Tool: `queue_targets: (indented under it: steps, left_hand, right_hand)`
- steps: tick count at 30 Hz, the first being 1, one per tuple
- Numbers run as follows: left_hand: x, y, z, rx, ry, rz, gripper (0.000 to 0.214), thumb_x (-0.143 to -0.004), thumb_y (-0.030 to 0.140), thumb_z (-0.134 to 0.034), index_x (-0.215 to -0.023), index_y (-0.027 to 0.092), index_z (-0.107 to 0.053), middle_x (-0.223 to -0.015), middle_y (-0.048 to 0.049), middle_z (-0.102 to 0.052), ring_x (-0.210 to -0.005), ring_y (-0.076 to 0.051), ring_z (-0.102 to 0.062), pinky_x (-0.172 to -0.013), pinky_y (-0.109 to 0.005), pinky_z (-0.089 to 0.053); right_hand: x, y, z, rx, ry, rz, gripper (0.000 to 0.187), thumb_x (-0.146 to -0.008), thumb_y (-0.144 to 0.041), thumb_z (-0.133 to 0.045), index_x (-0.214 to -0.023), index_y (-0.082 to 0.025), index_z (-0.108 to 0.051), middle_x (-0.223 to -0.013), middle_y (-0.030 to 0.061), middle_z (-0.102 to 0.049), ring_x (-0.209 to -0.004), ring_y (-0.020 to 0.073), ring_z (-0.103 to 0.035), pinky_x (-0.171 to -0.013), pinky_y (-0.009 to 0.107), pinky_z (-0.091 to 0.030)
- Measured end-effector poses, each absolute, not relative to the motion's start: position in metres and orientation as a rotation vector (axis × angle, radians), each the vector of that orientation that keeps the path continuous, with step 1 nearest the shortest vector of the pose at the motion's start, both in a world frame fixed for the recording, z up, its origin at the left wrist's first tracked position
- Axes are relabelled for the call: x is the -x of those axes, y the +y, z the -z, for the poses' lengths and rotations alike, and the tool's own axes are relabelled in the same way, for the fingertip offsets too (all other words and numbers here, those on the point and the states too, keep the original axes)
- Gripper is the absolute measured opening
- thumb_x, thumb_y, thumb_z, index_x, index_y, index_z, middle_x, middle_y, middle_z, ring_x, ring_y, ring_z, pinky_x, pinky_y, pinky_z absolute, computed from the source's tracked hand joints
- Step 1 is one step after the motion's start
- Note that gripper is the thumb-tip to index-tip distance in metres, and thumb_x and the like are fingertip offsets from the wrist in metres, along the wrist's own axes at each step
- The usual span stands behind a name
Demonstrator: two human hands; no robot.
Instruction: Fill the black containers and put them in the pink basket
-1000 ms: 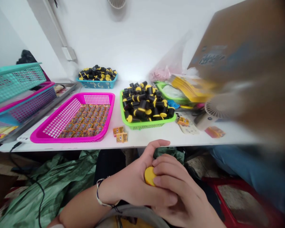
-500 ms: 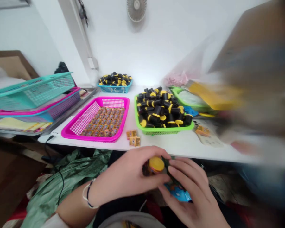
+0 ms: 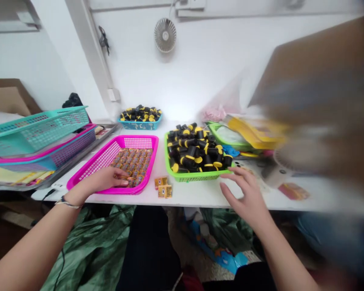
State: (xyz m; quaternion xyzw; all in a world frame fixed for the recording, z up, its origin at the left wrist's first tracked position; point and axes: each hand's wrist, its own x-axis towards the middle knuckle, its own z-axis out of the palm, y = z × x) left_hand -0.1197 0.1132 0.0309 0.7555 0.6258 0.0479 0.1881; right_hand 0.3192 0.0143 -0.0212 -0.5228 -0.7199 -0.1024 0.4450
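My left hand reaches over the near rim of the pink basket, fingers closed round a small canister with a printed label. Rows of similar labelled canisters fill the right part of that basket. My right hand hovers at the near right corner of the green basket, fingers apart and nothing in them. Black canisters with yellow lids are heaped in the green basket. Two small printed orange boxes lie on the table between the baskets.
A blue basket of black and yellow canisters stands by the wall. Stacked baskets are at the left. Yellow packaging and a fan are on the right, partly blurred. Green plastic sheeting lies below the table.
My hands were together over the near table edge around a yellow-lidded canister. They have parted: the left moved into the pink basket, the right moved up beside the green basket, opened.
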Motion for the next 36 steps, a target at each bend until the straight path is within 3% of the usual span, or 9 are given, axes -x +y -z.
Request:
queue_targets:
  steps: [3,6,8,10,12,17,22,30,36]
  left_hand:
    - [0.114,0.109,-0.033,-2.186,1.789,-0.142,0.048,-0.075,0.048,-0.071,-0.112,0.018,-0.080,-0.102,-0.0117,-0.083,-0.094,-0.035,-0.078,-0.084,-0.039,-0.060]
    - [0.090,0.088,-0.037,-2.294,1.870,-0.293,0.049,-0.088,0.045,-0.063,-0.126,0.015,-0.071,-0.120,-0.0182,-0.077,-0.113,-0.040,-0.071,-0.098,-0.048,-0.054]
    - [0.062,0.066,-0.033,-2.428,1.797,-0.412,0.041,-0.098,0.043,-0.055,-0.127,0.018,-0.069,-0.132,-0.0165,-0.072,-0.124,-0.035,-0.066,-0.107,-0.046,-0.049]
    - [0.030,0.044,-0.020,-2.676,1.450,-0.421,0.028,-0.103,0.035,-0.052,-0.111,0.021,-0.074,-0.120,-0.0110,-0.076,-0.113,-0.026,-0.071,-0.102,-0.037,-0.054]
    - [0.002,0.030,-0.001,-2.773,1.255,-0.295,0.019,-0.101,0.023,-0.057,-0.097,0.021,-0.075,-0.105,-0.0066,-0.079,-0.097,-0.022,-0.075,-0.091,-0.032,-0.059]
    - [-0.022,0.031,0.043,-2.813,1.311,-0.251,0.030,-0.097,0.007,-0.055,-0.123,0.010,-0.069,-0.131,-0.0200,-0.071,-0.127,-0.033,-0.064,-0.105,-0.048,-0.054]
    - [-0.012,0.032,0.047,-2.839,1.279,-0.204,0.036,-0.098,0.004,-0.053,-0.130,0.013,-0.067,-0.135,-0.0174,-0.070,-0.129,-0.034,-0.064,-0.105,-0.052,-0.055]
    - [-0.004,0.018,0.040,-2.814,1.215,-0.265,0.044,-0.094,-0.004,-0.049,-0.133,0.010,-0.065,-0.131,-0.0165,-0.073,-0.118,-0.028,-0.072,-0.102,-0.042,-0.058]
    - [0.004,0.027,0.042,-2.738,1.241,-0.422,0.037,-0.094,-0.001,-0.052,-0.121,0.015,-0.072,-0.111,-0.0132,-0.079,-0.105,-0.028,-0.075,-0.091,-0.041,-0.062]
  right_hand:
    - [-0.318,0.055,0.009,1.347,-1.795,0.248,0.024,-0.094,-0.034,-0.058,-0.113,-0.023,-0.068,-0.120,0.0150,-0.067,-0.119,0.0351,-0.062,-0.104,0.055,-0.045]
    - [-0.302,0.080,-0.006,1.379,-1.867,0.200,0.036,-0.093,-0.036,-0.061,-0.126,-0.023,-0.063,-0.126,0.0142,-0.068,-0.122,0.0344,-0.060,-0.106,0.053,-0.043]
    - [-0.286,0.087,-0.016,1.402,-1.915,0.162,0.047,-0.090,-0.040,-0.066,-0.133,-0.023,-0.059,-0.128,0.0138,-0.067,-0.122,0.0347,-0.058,-0.107,0.052,-0.043]
    - [-0.268,0.091,-0.022,1.436,-1.953,0.122,0.054,-0.087,-0.045,-0.069,-0.136,-0.023,-0.058,-0.127,0.0138,-0.066,-0.119,0.0352,-0.059,-0.104,0.051,-0.045]
    - [-0.253,0.094,-0.024,1.490,-1.962,0.088,0.053,-0.090,-0.049,-0.066,-0.135,-0.023,-0.059,-0.122,0.0152,-0.066,-0.116,0.0362,-0.060,-0.100,0.052,-0.047]
    - [-0.235,0.099,-0.021,1.594,-1.937,0.022,0.035,-0.102,-0.039,-0.052,-0.130,-0.022,-0.063,-0.107,0.0122,-0.068,-0.106,0.0313,-0.065,-0.092,0.051,-0.050]
    - [-0.241,0.098,-0.019,1.540,-1.886,-0.051,0.027,-0.099,-0.034,-0.058,-0.122,-0.021,-0.064,-0.105,0.0063,-0.068,-0.092,0.0214,-0.066,-0.086,0.040,-0.053]
    - [-0.264,0.077,-0.008,1.463,-1.740,-0.087,0.037,-0.089,-0.039,-0.065,-0.121,-0.023,-0.064,-0.100,0.0087,-0.067,-0.079,0.0240,-0.062,-0.078,0.040,-0.053]
    - [-0.276,0.044,-0.003,1.402,-1.657,-0.117,0.038,-0.094,-0.043,-0.061,-0.127,-0.024,-0.059,-0.109,0.0092,-0.067,-0.082,0.0222,-0.062,-0.077,0.038,-0.054]
